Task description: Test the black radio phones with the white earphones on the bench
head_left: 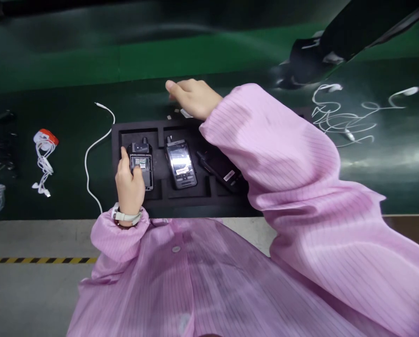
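Observation:
My left hand [130, 185] grips a black handheld radio [146, 174] in the left compartment of a black foam tray [116, 140]. The radio's back is off and its inner bay shows, with the thumb across it and the other fingers along its left edge. Beyond the tray's far edge, my right hand [195, 99] is closed, fingers together; whatever is in them is hidden. Small pale pieces [169, 117] and a white card [186, 113] lie just under and beside it. A second radio [181, 164] lies screen up in the middle compartment.
A third radio [221, 171] lies slanted, partly behind my right sleeve. Left of the tray run a white cable [86, 161] and a bundled white cord with an orange-and-white piece [46, 137]. Tangled white earphones [349, 121] lie at right. A dark arm-like fixture [307, 61] reaches in overhead.

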Tool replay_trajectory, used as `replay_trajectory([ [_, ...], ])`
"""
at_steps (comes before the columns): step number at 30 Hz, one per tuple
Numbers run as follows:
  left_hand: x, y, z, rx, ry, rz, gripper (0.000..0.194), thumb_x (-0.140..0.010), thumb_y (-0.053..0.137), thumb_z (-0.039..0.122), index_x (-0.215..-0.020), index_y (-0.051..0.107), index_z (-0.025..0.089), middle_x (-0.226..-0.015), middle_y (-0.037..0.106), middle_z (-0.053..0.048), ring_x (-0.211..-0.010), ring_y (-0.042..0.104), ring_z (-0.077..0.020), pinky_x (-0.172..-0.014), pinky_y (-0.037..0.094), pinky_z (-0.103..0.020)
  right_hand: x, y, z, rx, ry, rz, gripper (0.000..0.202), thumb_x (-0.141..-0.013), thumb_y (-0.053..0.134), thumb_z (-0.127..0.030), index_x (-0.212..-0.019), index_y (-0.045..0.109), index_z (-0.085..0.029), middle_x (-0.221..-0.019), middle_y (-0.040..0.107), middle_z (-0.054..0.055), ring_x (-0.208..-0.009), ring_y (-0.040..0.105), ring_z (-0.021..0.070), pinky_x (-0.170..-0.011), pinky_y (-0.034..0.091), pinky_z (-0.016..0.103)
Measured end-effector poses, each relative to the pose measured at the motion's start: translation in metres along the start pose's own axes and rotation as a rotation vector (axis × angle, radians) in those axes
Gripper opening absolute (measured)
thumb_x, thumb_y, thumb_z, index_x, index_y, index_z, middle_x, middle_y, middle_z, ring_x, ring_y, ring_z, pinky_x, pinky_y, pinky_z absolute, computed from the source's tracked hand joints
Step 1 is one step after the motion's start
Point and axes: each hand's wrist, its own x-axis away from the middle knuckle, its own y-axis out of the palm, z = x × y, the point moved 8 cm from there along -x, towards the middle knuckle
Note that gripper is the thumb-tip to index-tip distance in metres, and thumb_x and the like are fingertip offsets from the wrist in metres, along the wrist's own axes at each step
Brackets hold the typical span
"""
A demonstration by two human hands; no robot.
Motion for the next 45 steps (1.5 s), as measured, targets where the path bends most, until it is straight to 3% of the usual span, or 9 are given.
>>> replay_trajectory([
  [4, 0.009, -0.003, -0.001, -0.065, 0.046, 0.003, 0.072, -0.084, 0.053, 0.01, -0.155, 0.048, 0.02, -0.152, 0.059, -0.01, -0.148, 0.048, -0.0283, -0.131, 0.028, -0.048, 0.041, -0.018, -0.012, 0.018, -0.075, 0.046, 0.029, -0.103, 0.046, -0.032, -0.086, 0.066, -0.02, -0.101, 0.071, 0.011, -0.106, 0.065, 0.0303, -0.105, 0.044, 0.054],
  [8, 0.011, -0.003, -0.001, 0.018, 0.083, -0.02, 0.068, -0.087, 0.061, 0.015, -0.154, 0.049, 0.022, -0.154, 0.057, -0.012, -0.146, 0.05, -0.0263, -0.129, 0.032, -0.043, 0.084, 0.007, -0.015, -0.108, -0.178, 0.001, 0.013, -0.093, 0.058, -0.028, -0.096, 0.069, -0.022, -0.096, 0.07, 0.009, -0.095, 0.065, 0.0286, -0.102, 0.05, 0.051],
  [12, 0.007, -0.004, 0.001, 0.216, 0.091, -0.079, 0.072, -0.088, 0.073, 0.038, -0.153, 0.049, 0.019, -0.147, 0.062, -0.017, -0.139, 0.058, -0.0292, -0.122, 0.043, -0.044, 0.11, 0.063, -0.021, -0.309, -0.22, -0.027, 0.05, -0.084, 0.064, -0.026, -0.134, 0.059, -0.02, -0.12, 0.065, 0.013, -0.114, 0.058, 0.032, -0.11, 0.048, 0.055],
  [16, 0.011, -0.012, 0.012, 0.354, 0.123, -0.035, 0.068, -0.087, 0.076, 0.046, -0.148, 0.055, 0.024, -0.151, 0.059, -0.013, -0.148, 0.049, -0.0309, -0.126, 0.038, -0.046, 0.115, 0.096, -0.021, -0.561, -0.096, 0.01, 0.076, -0.087, 0.063, -0.033, -0.157, 0.035, -0.024, -0.147, 0.049, 0.014, -0.134, 0.048, 0.0298, -0.115, 0.046, 0.053],
  [21, 0.03, -0.017, 0.045, 0.419, 0.287, 0.124, 0.057, -0.095, 0.068, 0.038, -0.149, 0.052, 0.029, -0.159, 0.051, -0.008, -0.156, 0.037, -0.0308, -0.129, 0.033, -0.049, 0.12, 0.104, -0.046, -0.962, -0.063, -0.176, 0.048, -0.096, 0.054, -0.044, -0.139, 0.051, -0.023, -0.135, 0.063, 0.007, -0.12, 0.062, 0.0208, -0.114, 0.05, 0.038],
  [25, 0.04, -0.012, 0.063, 0.425, 0.423, 0.184, 0.056, -0.097, 0.063, 0.037, -0.151, 0.049, 0.029, -0.158, 0.052, -0.006, -0.155, 0.037, -0.0316, -0.129, 0.033, -0.052, 0.125, 0.09, -0.054, -1.01, -0.063, -0.087, 0.03, -0.095, 0.057, -0.043, -0.118, 0.055, -0.023, -0.124, 0.068, 0.005, -0.12, 0.063, 0.0215, -0.112, 0.05, 0.038],
  [32, 0.045, -0.015, 0.073, 0.326, 0.569, 0.207, 0.054, -0.103, 0.052, 0.036, -0.155, 0.041, 0.029, -0.161, 0.049, -0.005, -0.155, 0.039, -0.03, -0.127, 0.041, -0.05, 0.13, 0.081, -0.064, -1.108, -0.123, -0.067, 0.039, -0.09, 0.066, -0.045, -0.12, 0.053, -0.024, -0.129, 0.068, 0.006, -0.125, 0.064, 0.0233, -0.114, 0.05, 0.041],
  [38, 0.059, -0.023, 0.093, 0.088, 0.582, 0.301, 0.052, -0.104, 0.05, 0.031, -0.155, 0.041, 0.037, -0.156, 0.055, 0.002, -0.148, 0.049, -0.0268, -0.119, 0.053, -0.048, 0.142, 0.085, -0.064, -1.38, 0.097, -0.109, 0.033, -0.087, 0.056, -0.048, -0.11, 0.06, -0.024, -0.12, 0.073, 0.004, -0.128, 0.062, 0.0264, -0.113, 0.052, 0.046],
  [45, 0.087, -0.004, 0.147, -0.262, 1.039, 0.173, 0.056, -0.095, 0.059, 0.005, -0.148, 0.055, 0.023, -0.133, 0.074, -0.005, -0.126, 0.069, -0.0212, -0.106, 0.06, -0.037, 0.142, 0.111, -0.057, -1.588, 0.349, -0.244, 0.056, -0.088, 0.03, -0.062, -0.101, 0.071, -0.025, -0.103, 0.078, 0.005, -0.132, 0.061, 0.0243, -0.105, 0.056, 0.045],
])
